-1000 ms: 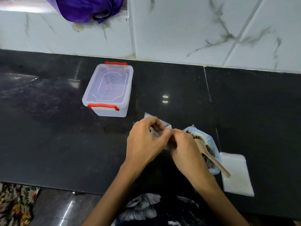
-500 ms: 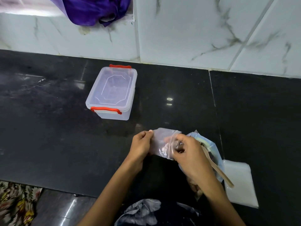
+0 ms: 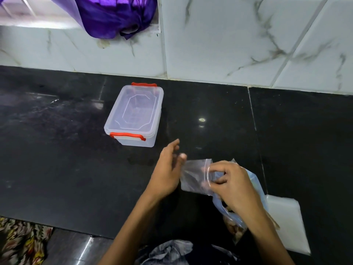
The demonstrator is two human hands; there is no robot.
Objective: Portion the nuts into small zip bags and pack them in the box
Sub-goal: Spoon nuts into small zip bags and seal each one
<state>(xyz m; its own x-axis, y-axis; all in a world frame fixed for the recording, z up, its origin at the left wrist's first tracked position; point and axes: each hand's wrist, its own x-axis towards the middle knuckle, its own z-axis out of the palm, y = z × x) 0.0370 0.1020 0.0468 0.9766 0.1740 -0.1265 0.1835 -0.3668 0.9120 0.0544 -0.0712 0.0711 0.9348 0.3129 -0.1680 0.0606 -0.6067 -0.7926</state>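
1. Two hands were over the black tabletop (image 3: 57, 169), near its front edge.
2. My right hand (image 3: 235, 186) had its fingers (image 3: 219, 180) curled, pinching the mouth of a small clear zip bag (image 3: 194, 176), which was held just above the tabletop.
3. My left hand (image 3: 166, 173) was at the other end of that bag with its fingers (image 3: 176, 148) straight and spread, gripping nothing; whether it touched the plastic I could not tell.
4. Under my right hand lay a larger bluish bag (image 3: 256, 184) with brown nuts (image 3: 232, 225) showing through near my wrist.
5. Just right of it, a flat stack of white zip bags (image 3: 286, 222) lay on the tabletop.
6. Farther back and to the left, well apart from the bags, stood the clear plastic box (image 3: 135, 115), its lid on, with a red latch at the near end and another at the far end.
7. Behind it rose the white marbled wall tiles (image 3: 219, 39), and a purple cloth (image 3: 114, 16) hung at the upper left.
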